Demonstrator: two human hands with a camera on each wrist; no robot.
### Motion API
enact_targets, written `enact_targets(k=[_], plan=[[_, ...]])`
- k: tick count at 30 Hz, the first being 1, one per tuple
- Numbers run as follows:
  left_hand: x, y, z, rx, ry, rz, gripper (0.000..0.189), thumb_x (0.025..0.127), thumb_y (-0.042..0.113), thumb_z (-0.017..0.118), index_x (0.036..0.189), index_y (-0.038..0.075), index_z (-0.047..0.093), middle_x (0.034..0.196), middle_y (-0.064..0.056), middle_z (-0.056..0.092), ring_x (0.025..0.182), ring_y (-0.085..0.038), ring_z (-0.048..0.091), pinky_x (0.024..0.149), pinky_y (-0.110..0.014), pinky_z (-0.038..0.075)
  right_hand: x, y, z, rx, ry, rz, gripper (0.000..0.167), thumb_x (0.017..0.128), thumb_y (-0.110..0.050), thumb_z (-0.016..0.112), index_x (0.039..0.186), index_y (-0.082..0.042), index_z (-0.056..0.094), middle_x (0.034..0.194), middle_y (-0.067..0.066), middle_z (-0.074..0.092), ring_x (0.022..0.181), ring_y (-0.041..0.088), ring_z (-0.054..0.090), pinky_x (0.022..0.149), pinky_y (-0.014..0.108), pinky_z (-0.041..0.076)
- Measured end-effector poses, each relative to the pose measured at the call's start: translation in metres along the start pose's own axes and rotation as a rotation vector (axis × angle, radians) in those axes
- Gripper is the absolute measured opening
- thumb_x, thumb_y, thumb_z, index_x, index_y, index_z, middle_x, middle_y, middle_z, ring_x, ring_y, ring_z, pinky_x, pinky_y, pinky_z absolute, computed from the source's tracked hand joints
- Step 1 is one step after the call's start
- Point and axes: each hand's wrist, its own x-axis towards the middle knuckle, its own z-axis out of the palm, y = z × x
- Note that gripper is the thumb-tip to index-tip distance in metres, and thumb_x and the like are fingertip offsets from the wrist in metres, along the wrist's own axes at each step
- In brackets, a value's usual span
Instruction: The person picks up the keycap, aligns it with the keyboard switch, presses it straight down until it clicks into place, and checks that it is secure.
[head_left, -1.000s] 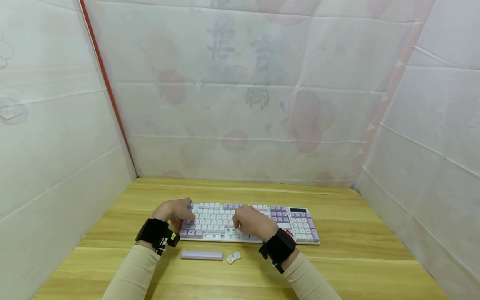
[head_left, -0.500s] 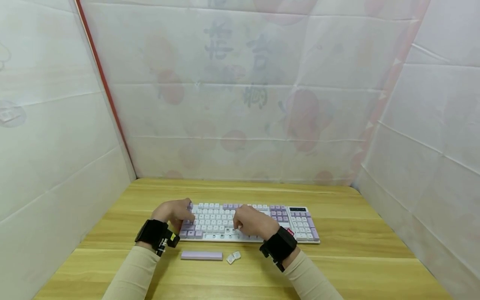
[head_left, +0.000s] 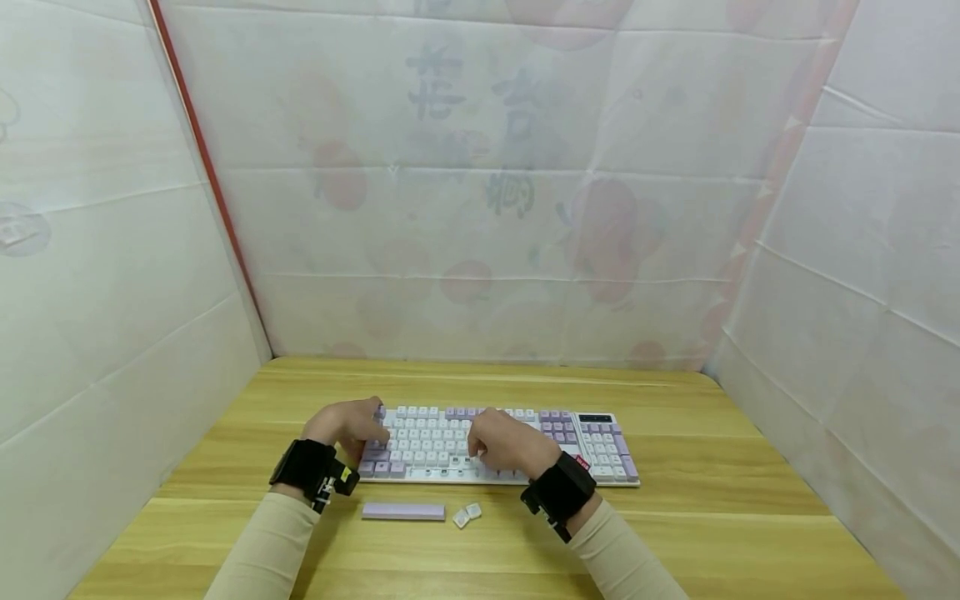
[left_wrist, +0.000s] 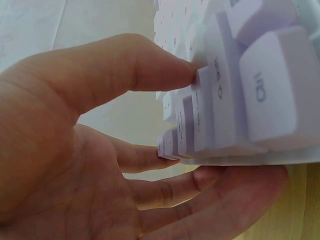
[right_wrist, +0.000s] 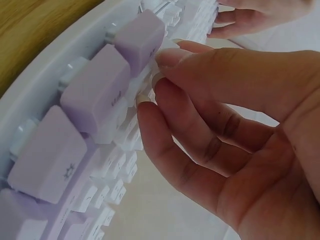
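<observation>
A white and purple keyboard (head_left: 427, 434) lies across the table. My left hand (head_left: 348, 423) grips its left end, thumb against the keys beside Caps Lock, other fingers along the side and lower edge. Over the lower middle rows, my right hand (head_left: 510, 442) has its thumb and fingertips drawn together. In the right wrist view they pinch a small white keycap (right_wrist: 168, 45), mostly hidden by the thumb, just beside a purple keycap (right_wrist: 142, 40). Bare switches (head_left: 444, 472) show along the front row.
In front of the keyboard lie a long purple spacebar (head_left: 403, 512) and two loose white keycaps (head_left: 461, 518). The wooden table (head_left: 675, 542) is bounded by pale sheets (head_left: 480, 275) at the back and both sides. A small red tag (head_left: 582, 461) sits near the right wrist.
My right hand has edged very slightly to the right over the keys. The left hand keeps its hold, and the loose caps and spacebar stay where they were.
</observation>
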Motion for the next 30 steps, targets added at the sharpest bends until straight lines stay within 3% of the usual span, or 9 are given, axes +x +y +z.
enact_targets(k=[10, 17, 20, 23, 30], plan=[[-0.0018, 0.0007, -0.0006, 0.001, 0.000, -0.002, 0.079, 0.087, 0.012, 0.067, 0.153, -0.007, 0.027, 0.139, -0.032, 0.049, 0.099, -0.031, 0.067, 0.078, -0.046, 0.065, 0.0012, 0.0011, 0.0023, -0.011, 0.022, -0.003, 0.026, 0.086, 0.009, 0.071, 0.094, -0.012, 0.084, 0.095, 0.003, 0.079, 0.072, 0.004, 0.062, 0.070, 0.018, 0.056], [-0.0017, -0.0002, -0.0009, 0.009, 0.002, 0.001, 0.078, 0.088, 0.012, 0.068, 0.152, -0.007, 0.028, 0.139, -0.031, 0.049, 0.101, -0.031, 0.066, 0.079, -0.047, 0.065, 0.0031, 0.0003, 0.0023, -0.026, 0.031, -0.004, 0.027, 0.087, 0.009, 0.070, 0.089, -0.014, 0.084, 0.094, 0.002, 0.079, 0.079, 0.005, 0.066, 0.073, 0.016, 0.055], [-0.0018, -0.0009, -0.0016, 0.006, -0.001, 0.001, 0.081, 0.088, 0.012, 0.068, 0.154, -0.007, 0.026, 0.142, -0.033, 0.048, 0.103, -0.032, 0.066, 0.080, -0.047, 0.065, 0.0043, -0.0022, 0.0016, -0.006, 0.023, -0.018, 0.028, 0.089, 0.010, 0.067, 0.077, -0.010, 0.081, 0.075, -0.003, 0.069, 0.064, 0.003, 0.050, 0.062, 0.015, 0.043], [-0.0015, -0.0013, -0.0024, 0.004, -0.001, 0.000, 0.083, 0.087, 0.011, 0.068, 0.155, -0.007, 0.025, 0.142, -0.034, 0.047, 0.104, -0.032, 0.066, 0.081, -0.048, 0.065, 0.0050, -0.0043, 0.0007, 0.004, 0.021, -0.025, 0.032, 0.090, 0.011, 0.064, 0.071, -0.010, 0.077, 0.069, -0.004, 0.060, 0.060, 0.006, 0.034, 0.060, 0.019, 0.032], [-0.0015, -0.0023, -0.0025, 0.004, -0.003, -0.002, 0.084, 0.087, 0.011, 0.068, 0.156, -0.008, 0.023, 0.146, -0.036, 0.043, 0.108, -0.034, 0.065, 0.082, -0.048, 0.064, 0.0047, -0.0054, 0.0007, -0.022, 0.031, -0.001, 0.024, 0.090, 0.007, 0.069, 0.087, -0.012, 0.084, 0.093, 0.003, 0.079, 0.067, 0.004, 0.050, 0.066, 0.015, 0.048]])
